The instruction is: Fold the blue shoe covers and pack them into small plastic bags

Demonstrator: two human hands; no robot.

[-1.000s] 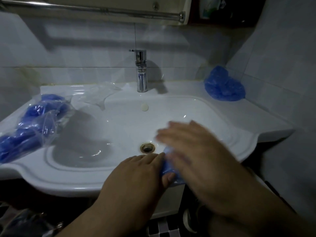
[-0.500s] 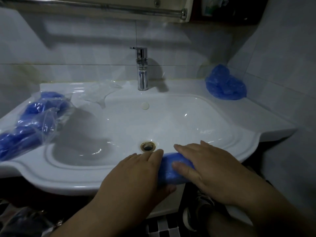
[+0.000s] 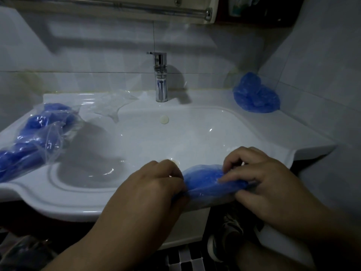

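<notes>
A blue shoe cover (image 3: 205, 180) lies bunched on the front rim of the white sink (image 3: 64, 202). My left hand (image 3: 148, 190) pinches its left end with curled fingers. My right hand (image 3: 261, 182) grips its right end, fingers curled over the top and thumb under. A pile of loose blue shoe covers (image 3: 256, 94) sits at the sink's back right corner. On the left rim lie clear plastic bags packed with blue covers (image 3: 33, 137). An empty clear bag (image 3: 115, 102) lies left of the faucet.
A chrome faucet (image 3: 161, 79) stands at the back centre, above the basin's overflow cap (image 3: 164, 119). Tiled walls close in at the back and right. A metal rail (image 3: 109, 5) runs overhead. My shoe (image 3: 224, 237) shows below the sink.
My right hand came down from above onto the cover, then both hands curled their fingers round its ends. The cover now stretches longer between them.
</notes>
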